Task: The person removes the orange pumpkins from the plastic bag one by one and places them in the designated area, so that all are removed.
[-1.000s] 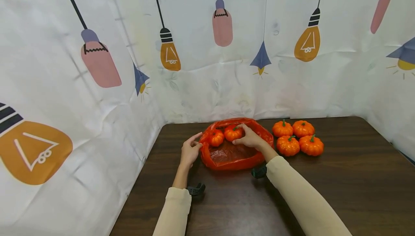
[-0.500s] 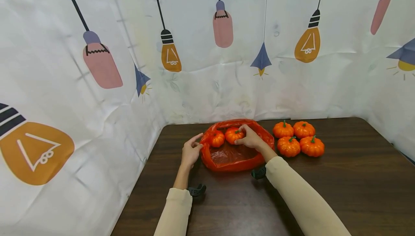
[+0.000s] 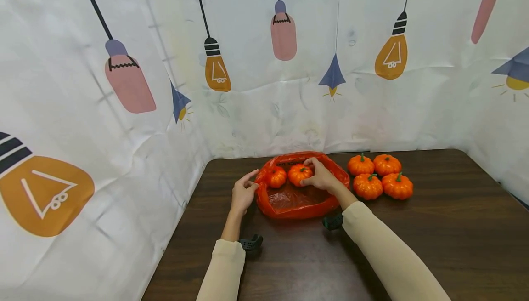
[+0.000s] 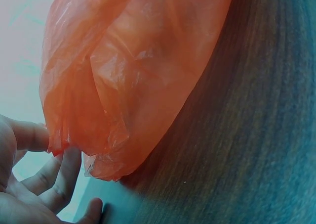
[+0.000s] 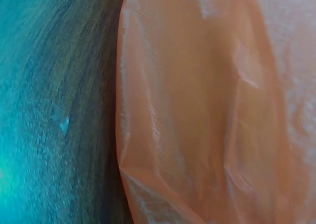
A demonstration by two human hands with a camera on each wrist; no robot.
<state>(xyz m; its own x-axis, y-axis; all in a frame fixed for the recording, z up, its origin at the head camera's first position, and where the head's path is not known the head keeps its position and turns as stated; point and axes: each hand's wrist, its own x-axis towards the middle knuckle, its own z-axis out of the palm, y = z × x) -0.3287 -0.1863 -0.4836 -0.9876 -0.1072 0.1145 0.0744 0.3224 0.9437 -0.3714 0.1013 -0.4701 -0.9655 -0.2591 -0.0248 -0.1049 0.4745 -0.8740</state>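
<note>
An orange-red plastic bag [image 3: 303,211] lies on the table with its mouth spread wide. My left hand [image 3: 243,191] pinches the bag's left rim; in the left wrist view, thumb and fingers of that left hand [image 4: 47,177] meet at a gathered corner of the plastic [image 4: 111,90]. Inside the bag, my right hand [image 3: 321,178] grips a small orange pumpkin [image 3: 299,175] with a green stem. Just left of it sits another small pumpkin [image 3: 276,177]. In the right wrist view the bag's side [image 5: 197,105] hides the right hand.
Several orange pumpkins stand grouped right of the bag, among them a front one [image 3: 397,186] and a back one [image 3: 387,165]. The dark wooden table [image 3: 454,227] reaches a white curtain [image 3: 264,122] printed with lamps, behind and at the sides.
The right hand and the pumpkin it grips have shifted slightly right and nearer within the bag. The left hand keeps its pinch on the rim.
</note>
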